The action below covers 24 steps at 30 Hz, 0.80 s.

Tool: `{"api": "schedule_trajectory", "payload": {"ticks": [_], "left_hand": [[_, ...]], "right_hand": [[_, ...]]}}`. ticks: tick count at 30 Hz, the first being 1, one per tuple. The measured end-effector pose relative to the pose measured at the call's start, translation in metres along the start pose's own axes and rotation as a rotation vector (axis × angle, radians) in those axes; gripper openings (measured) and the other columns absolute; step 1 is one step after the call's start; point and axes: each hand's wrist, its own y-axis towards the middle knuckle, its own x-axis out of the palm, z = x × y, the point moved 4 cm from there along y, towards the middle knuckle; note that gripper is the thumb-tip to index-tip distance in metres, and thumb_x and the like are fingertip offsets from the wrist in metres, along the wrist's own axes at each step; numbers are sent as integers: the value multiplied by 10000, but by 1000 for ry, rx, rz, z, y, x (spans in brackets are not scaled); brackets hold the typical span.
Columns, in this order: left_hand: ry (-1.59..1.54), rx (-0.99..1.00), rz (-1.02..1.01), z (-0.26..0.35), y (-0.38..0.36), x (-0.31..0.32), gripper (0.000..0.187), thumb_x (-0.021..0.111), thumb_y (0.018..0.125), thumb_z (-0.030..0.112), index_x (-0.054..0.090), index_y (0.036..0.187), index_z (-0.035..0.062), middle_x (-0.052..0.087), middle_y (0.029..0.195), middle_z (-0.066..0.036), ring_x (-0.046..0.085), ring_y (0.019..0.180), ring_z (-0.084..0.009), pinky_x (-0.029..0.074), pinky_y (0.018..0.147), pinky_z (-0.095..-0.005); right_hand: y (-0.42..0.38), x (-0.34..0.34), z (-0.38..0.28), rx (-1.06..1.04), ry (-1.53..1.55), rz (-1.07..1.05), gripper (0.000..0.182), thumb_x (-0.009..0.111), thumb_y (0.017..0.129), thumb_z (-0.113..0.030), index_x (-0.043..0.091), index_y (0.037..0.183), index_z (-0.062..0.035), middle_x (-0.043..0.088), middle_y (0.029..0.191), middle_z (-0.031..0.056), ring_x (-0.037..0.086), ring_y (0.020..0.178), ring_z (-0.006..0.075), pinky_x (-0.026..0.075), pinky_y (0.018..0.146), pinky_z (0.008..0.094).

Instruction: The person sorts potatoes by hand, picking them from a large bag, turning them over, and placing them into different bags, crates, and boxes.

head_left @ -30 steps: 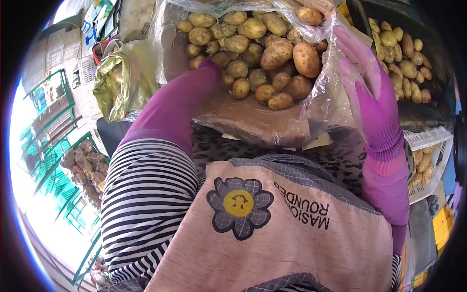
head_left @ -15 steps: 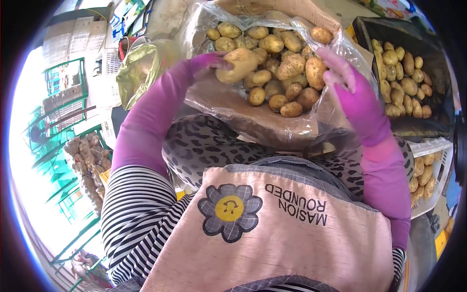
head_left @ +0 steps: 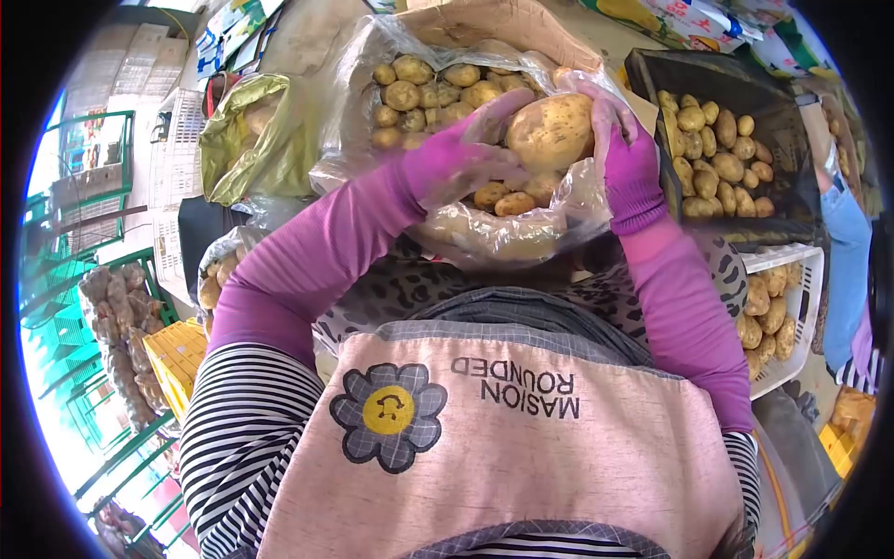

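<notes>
Head view: the large, oval, yellow-brown potato [head_left: 550, 131] is located above the plastic-lined brown cardboard box [head_left: 531, 23], just inside its right edge. The purple-gloved right hand [head_left: 616, 130] curls around the potato's right side; the purple-gloved left hand [head_left: 470, 154] is spread at its left side, contact indeterminable.

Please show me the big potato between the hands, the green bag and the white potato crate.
Big potato [head_left: 551, 132]: head view, its middle.
Green bag [head_left: 240, 168]: head view, its crumpled side.
White potato crate [head_left: 807, 312]: head view, right wall.
</notes>
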Motion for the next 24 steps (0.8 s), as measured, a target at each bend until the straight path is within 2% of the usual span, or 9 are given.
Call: {"api": "schedule_trajectory", "payload": {"ticks": [3,7,10,12,14,17,19,21,24], "left_hand": [[299,-72,154,9,0,2,665,571,917,255,241,1449,30,479,1277,-118,530,1099,-190,497,860,-301],[374,-93,257,34,-2,7,552,540,938,327,388,1372,22,553,1156,-83,543,984,-127,490,793,-268],[348,-246,322,38,-6,-1,566,629,862,326,457,1318,38,611,1106,-131,598,1014,-276,501,814,-360],[668,-162,266,38,-3,-15,579,652,832,319,466,1307,45,623,1093,-157,591,1050,-336,504,830,-390],[1280,93,124,34,0,-26,580,662,809,310,476,1293,49,627,1085,-180,569,1093,-382,505,855,-409],[1264,193,100,27,4,-32,538,628,852,302,471,1292,36,622,1055,-163,601,1047,-318,509,864,-377],[760,181,279,22,4,-13,514,594,885,329,476,1287,30,614,1044,-142,610,1008,-258,509,860,-341],[519,144,348,21,5,-7,485,541,921,351,488,1280,29,606,1048,-122,610,974,-202,511,843,-307],[666,151,293,30,10,-13,427,386,995,351,538,1250,44,597,1092,-97,594,938,-141,513,794,-262]], "right_hand": [[-11,9,-10,-139,-43,-7,272,504,966,-141,570,1202,-23,583,1219,124,531,1167,224,383,1018,320],[-16,14,-16,-233,-85,-240,476,577,929,-188,429,1361,-53,467,1361,140,439,1273,262,333,1072,349],[-17,17,-17,-302,-101,-328,584,623,900,-204,368,1407,-69,417,1408,150,392,1313,261,316,1084,365],[-18,20,-19,-297,-59,-358,585,628,898,-204,370,1407,-76,424,1399,147,401,1304,253,331,1075,363],[-16,22,-19,-270,6,-383,586,630,897,-207,371,1409,-85,436,1383,138,421,1286,244,358,1056,354],[-13,21,-2,33,336,-363,569,628,904,-207,378,1403,-93,455,1346,126,518,1171,209,459,950,314],[-14,22,-9,211,322,-300,540,598,925,-246,385,1397,-92,493,1278,119,568,1050,171,505,830,281],[-20,22,-8,390,348,-283,519,557,946,-300,390,1388,-86,526,1209,112,598,938,145,528,726,257],[-27,25,0,603,480,-339,528,484,968,-395,394,1371,-65,560,1119,102,609,817,132,521,630,238]]}}
